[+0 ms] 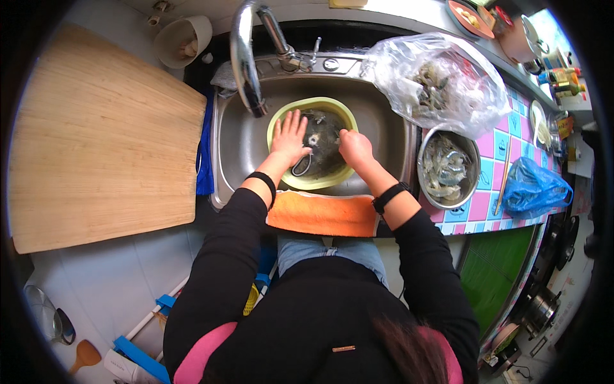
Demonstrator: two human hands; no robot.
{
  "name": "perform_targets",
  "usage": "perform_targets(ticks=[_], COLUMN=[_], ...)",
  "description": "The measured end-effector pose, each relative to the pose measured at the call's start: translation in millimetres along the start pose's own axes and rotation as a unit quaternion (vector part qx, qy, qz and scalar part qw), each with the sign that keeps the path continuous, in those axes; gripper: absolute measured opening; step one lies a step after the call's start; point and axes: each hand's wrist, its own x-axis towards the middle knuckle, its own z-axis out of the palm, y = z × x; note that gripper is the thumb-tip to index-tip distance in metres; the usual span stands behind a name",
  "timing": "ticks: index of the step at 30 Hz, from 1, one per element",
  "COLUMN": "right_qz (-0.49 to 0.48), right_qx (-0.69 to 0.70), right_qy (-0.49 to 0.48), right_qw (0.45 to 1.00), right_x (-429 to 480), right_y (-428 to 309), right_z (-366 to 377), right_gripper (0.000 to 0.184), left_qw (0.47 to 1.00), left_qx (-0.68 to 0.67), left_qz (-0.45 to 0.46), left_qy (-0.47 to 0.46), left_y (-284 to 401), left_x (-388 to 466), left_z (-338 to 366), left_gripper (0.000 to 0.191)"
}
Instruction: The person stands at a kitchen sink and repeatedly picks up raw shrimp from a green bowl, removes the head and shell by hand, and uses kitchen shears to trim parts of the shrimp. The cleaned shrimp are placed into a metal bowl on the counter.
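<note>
A pale yellow-green plastic basin [319, 184] stands in the stainless steel sink [242, 149], holding murky water with dark and whitish bits. My left hand [289, 139] lies palm down over the basin's left side, fingers spread and nothing in its grasp. Beside its thumb, a grey loop-shaped handle [301, 168] shows; the rest of that tool is hard to make out. At the basin's right side, my right hand [356, 146] is curled like a fist. Something small and pale shows by its fingertips, but whether they hold it is unclear. A metal bowl [423, 165] of raw shrimp [448, 168] sits right of the sink.
A chrome faucet [245, 57] arches over the sink's left part. A clear plastic bag [436, 81] of shrimp overhangs the right rim. An orange towel [321, 213] covers the front edge. Left stands a large wooden board [105, 144]; right, chopsticks [502, 177] and a blue bag [535, 187].
</note>
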Motion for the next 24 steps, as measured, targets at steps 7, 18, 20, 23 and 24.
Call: perform_targets(ticks=[7,18,20,23,24], right_qz=[-0.107,-0.060,-0.074,0.056,0.073], right_qx=[-0.127,0.200,0.080,0.215,0.197], right_qy=[-0.083,-0.021,-0.056,0.132,0.254], right_qw=[0.983,0.978,0.992,0.966,0.944], right_x=[21,-13,-29,-69,-82], right_y=[-14,19,27,59,70], right_z=[47,-65,-84,-123,-133], right_gripper=[0.013,0.016,0.018,0.021,0.019], left_qw=[0.997,0.975,0.969,0.962,0.961], left_qx=[-0.026,-0.189,-0.204,-0.248,-0.251], left_qz=[0.067,0.111,0.122,0.086,0.082], left_qy=[-0.001,0.035,0.059,0.073,0.086], left_y=[-8,-27,-28,-24,-22], left_x=[6,-1,3,13,18], left_z=[17,0,-1,-4,-5], left_gripper=[0.082,0.050,0.035,0.018,0.018])
